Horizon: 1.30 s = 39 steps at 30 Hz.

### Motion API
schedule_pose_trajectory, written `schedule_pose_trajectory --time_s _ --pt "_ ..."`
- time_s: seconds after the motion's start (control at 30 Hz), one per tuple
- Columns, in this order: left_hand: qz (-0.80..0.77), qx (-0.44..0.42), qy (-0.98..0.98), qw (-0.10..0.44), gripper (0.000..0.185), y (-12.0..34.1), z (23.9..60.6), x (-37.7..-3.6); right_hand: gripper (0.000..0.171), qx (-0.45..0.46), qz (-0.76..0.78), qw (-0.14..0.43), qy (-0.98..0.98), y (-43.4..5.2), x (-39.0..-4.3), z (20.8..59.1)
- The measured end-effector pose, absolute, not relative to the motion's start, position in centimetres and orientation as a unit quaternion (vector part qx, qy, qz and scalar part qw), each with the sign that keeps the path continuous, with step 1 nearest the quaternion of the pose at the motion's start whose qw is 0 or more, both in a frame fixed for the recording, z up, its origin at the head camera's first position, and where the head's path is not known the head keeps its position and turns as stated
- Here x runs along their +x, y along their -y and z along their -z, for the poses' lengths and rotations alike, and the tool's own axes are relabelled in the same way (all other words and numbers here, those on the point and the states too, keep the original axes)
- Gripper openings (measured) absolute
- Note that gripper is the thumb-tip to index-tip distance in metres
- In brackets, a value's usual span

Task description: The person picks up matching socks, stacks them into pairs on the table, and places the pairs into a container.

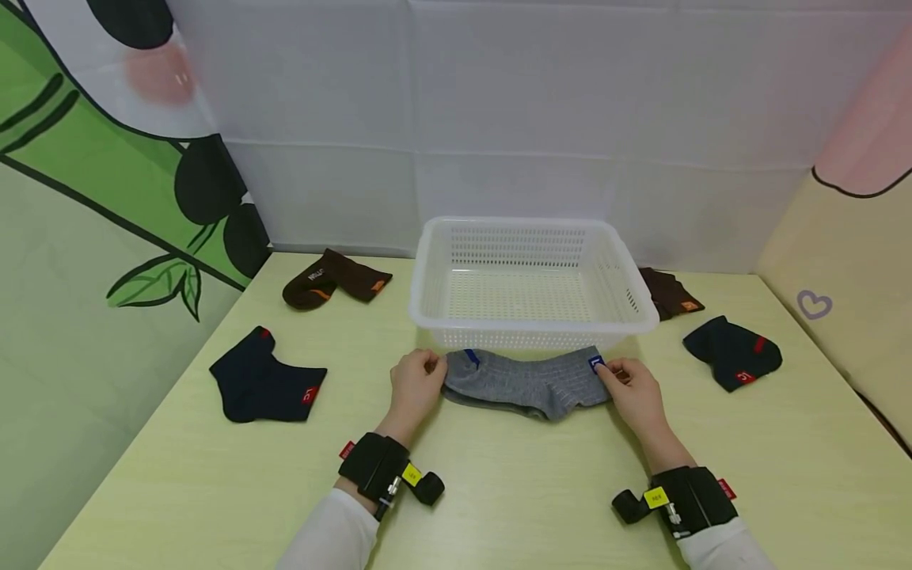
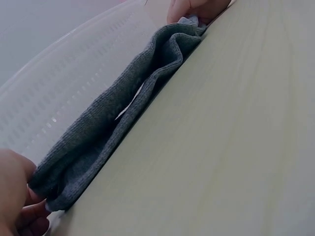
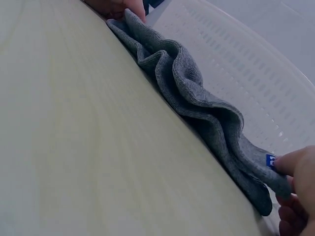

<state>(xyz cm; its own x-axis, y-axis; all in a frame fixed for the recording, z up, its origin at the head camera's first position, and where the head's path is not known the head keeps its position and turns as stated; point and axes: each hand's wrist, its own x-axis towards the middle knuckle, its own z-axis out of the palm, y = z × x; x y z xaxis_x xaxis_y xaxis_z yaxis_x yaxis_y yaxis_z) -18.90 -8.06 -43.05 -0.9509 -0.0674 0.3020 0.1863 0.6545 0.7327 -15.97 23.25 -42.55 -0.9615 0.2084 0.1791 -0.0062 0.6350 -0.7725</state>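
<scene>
Bench: pale yellow, wood-grained flat bench (image 1: 499, 491) under everything.
Basket: white rectangular perforated-plastic basket (image 1: 541, 326) at the back, perhaps to leave working room in front.
Grey socks: layered grey knit socks (image 1: 527, 380) on the bench just before the basket, likely held at both ends to keep the layers straight.
Navy socks: dark navy knit socks, one left (image 1: 264, 384), one right (image 1: 730, 348), seemingly out of the hands' way.
Brown socks: dark brown knit socks, one back left (image 1: 349, 277), one (image 1: 666, 293) partly hidden by the basket.
Left hand (image 1: 416, 388): fingers pinching the grey socks' left end.
Right hand (image 1: 634, 392): fingers pinching the opposite end.
Blue label: small blue-and-white rectangle (image 1: 596, 362) at the right thumb.
</scene>
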Motion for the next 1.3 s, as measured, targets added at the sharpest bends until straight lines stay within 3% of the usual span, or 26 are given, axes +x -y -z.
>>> schedule_pose_trajectory --time_s 0.13,0.37,0.53,0.8,1.07,1.3 --pt "0.405 -0.035 0.900 0.155 0.017 8.0 43.0 -18.9 0.030 -0.026 -0.414 0.150 0.897 -23.4 -15.9 42.9" --pt "0.401 -0.023 0.904 0.146 0.012 8.0 43.2 -19.1 0.022 -0.036 -0.402 0.121 0.907 -23.4 -16.2 42.6" --pt "0.388 -0.001 0.910 0.145 0.019 7.9 43.1 -18.7 0.029 -0.051 -0.394 0.105 0.912 -23.5 -16.1 42.4" --pt "0.328 0.000 0.940 0.092 0.041 7.8 42.9 -18.1 0.043 0.001 -0.310 0.081 0.947 -23.6 -16.3 43.0" --pt "0.322 -0.046 0.942 0.087 0.033 7.9 43.2 -18.1 0.041 0.013 -0.309 0.068 0.949 -23.4 -16.2 43.0" --pt "0.364 -0.104 0.920 0.100 0.019 7.8 43.0 -18.2 0.027 0.019 -0.349 0.071 0.934 -23.4 -16.1 42.9"
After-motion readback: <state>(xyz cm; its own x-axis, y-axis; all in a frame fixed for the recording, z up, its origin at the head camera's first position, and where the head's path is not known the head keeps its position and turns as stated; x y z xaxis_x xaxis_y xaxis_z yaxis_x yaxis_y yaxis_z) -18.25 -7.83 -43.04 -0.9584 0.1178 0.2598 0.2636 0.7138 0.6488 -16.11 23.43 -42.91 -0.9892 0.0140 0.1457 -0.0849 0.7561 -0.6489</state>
